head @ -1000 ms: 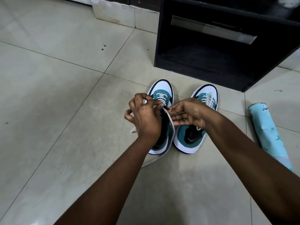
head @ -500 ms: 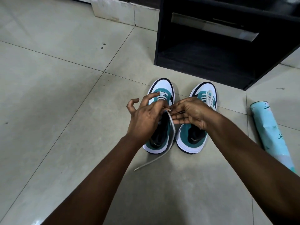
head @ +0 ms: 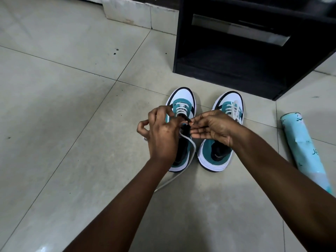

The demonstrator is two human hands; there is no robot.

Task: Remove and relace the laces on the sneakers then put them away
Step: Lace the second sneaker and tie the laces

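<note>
Two teal, white and black sneakers stand side by side on the tiled floor, toes pointing away. My left hand [head: 161,131] is over the left sneaker [head: 182,101], its fingers pinching the white lace [head: 190,142] near the upper eyelets. The lace's free end trails past the heel onto the floor. My right hand [head: 212,127] hovers over the right sneaker [head: 214,157], fingertips meeting the lace at the left sneaker's tongue. The right sneaker is fully laced. Much of the left sneaker is hidden under my left hand.
A black cabinet [head: 236,73] with an open lower shelf stands just behind the sneakers. A light blue patterned roll [head: 301,148] lies on the floor at the right. Pale floor tiles [head: 63,106] spread to the left and front.
My left hand curled in again after spreading its fingers, and both hands stayed over the left sneaker. The lace's loose end shifted on the floor behind the heel.
</note>
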